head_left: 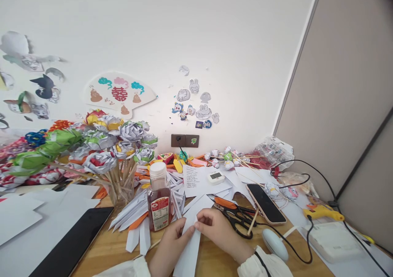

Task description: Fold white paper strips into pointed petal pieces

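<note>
Brown wooden bench [212, 264] | left hand [172, 241], right hand [216, 228], 6 o'clock: grip pinching long white paper strip [188, 257] | seems folding step; next crease needs aligned edges

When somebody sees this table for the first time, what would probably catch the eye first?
Probably the big bunch of paper flowers, standing on the left side of the table. Next might be the fan-shaped cutout with its red symbol, on the wall just above them. At the front centre, the left hand and right hand hold a white paper strip.
</note>
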A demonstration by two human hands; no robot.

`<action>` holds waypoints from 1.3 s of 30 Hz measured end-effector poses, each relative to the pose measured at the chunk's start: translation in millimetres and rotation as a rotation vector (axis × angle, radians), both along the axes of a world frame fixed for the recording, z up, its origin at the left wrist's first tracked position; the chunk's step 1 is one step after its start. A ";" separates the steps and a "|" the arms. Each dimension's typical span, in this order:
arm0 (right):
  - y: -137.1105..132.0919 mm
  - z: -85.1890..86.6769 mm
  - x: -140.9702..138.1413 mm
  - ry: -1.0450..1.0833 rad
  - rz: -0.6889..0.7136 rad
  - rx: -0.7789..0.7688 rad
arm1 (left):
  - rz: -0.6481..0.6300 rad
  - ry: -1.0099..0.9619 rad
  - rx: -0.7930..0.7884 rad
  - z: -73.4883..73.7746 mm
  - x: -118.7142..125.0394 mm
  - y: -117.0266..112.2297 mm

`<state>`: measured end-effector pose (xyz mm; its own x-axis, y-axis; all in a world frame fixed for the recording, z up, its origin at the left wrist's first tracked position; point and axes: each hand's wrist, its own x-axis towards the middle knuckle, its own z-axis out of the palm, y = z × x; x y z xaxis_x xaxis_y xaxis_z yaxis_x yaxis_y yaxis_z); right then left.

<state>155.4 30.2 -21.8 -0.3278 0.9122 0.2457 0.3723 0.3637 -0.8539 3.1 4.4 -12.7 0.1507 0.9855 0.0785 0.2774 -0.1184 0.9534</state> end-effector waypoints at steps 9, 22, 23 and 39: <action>-3.7 7.9 -0.8 -0.130 0.041 0.123 | 0.030 -0.018 -0.003 2.5 0.4 -0.7; -16.0 23.3 -8.3 -0.184 0.103 0.215 | -0.005 -0.104 0.008 3.9 -1.0 0.0; -17.1 23.4 -8.5 -0.187 0.102 0.223 | -0.002 -0.104 0.009 3.4 -1.3 -0.1; -2.3 7.7 -4.7 0.089 -0.010 -0.053 | -0.054 0.030 0.053 1.7 0.6 -2.0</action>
<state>150.7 27.8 -14.1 -0.2976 0.9278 0.2249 0.2974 0.3140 -0.9017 3.7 2.4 -11.0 0.2070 0.9703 0.1255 0.2970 -0.1846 0.9369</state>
